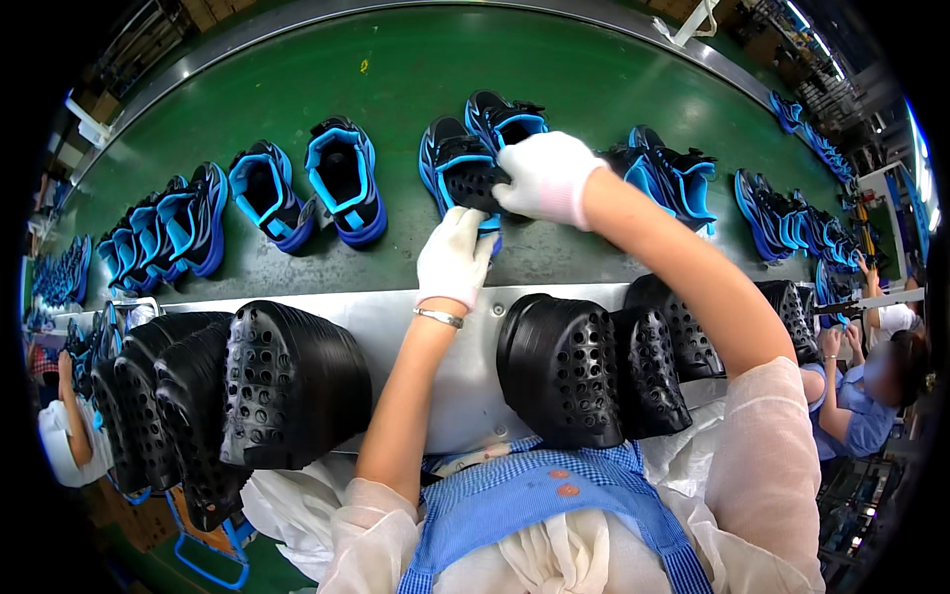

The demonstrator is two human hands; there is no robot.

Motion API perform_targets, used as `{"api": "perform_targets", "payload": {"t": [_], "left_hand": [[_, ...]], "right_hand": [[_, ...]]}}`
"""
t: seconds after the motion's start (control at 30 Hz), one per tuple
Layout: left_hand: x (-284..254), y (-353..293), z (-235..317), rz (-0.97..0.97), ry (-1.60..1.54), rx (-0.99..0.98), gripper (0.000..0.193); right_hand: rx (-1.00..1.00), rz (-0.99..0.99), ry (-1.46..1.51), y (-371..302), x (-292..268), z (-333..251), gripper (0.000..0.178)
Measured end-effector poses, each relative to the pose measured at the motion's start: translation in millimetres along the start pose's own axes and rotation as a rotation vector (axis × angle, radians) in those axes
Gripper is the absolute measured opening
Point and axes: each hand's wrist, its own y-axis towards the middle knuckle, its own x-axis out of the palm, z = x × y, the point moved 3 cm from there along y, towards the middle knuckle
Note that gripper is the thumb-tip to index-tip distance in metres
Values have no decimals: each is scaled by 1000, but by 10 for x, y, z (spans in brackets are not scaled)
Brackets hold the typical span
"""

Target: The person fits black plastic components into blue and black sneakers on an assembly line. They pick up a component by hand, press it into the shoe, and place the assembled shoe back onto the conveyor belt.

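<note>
Centre: a blue-and-black shoe (447, 147) on the long green desk (396, 79), toe pointing far, heel toward you. A black perforated insert (469, 182) sits at its opening. Your left hand (455, 255), white-gloved, grasps the heel on the near side. Your right hand (550, 176), also gloved, comes in from the right with fingers curled against the insert; fingertips partly hidden, so cannot tell whether they pinch it.

Just beyond, to the right: a second shoe (488, 111), partly behind your right hand. Left of your work, two open shoes (346, 183) side by side, then a tight row of shoes (173, 223). To the right, past your wrist, more shoes (681, 180).

Near side: a metal ledge (465, 386) along the desk. Black insert stacks stand near left (287, 386) and near right (569, 371), either side of your left forearm. Far right of you, a co-worker in blue (861, 421).
</note>
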Motion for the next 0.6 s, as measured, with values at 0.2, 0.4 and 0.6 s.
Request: {"api": "perform_targets", "payload": {"t": [0.2, 0.4, 0.6], "left_hand": [[113, 109, 87, -194, 108, -139, 31], [134, 434, 152, -680, 310, -239, 38], [332, 444, -115, -694, 295, -320, 41]], "right_hand": [[69, -141, -19, 461, 533, -169, 20], [165, -171, 101, 803, 857, -38, 21], [296, -104, 325, 859, 814, -172, 29]]}}
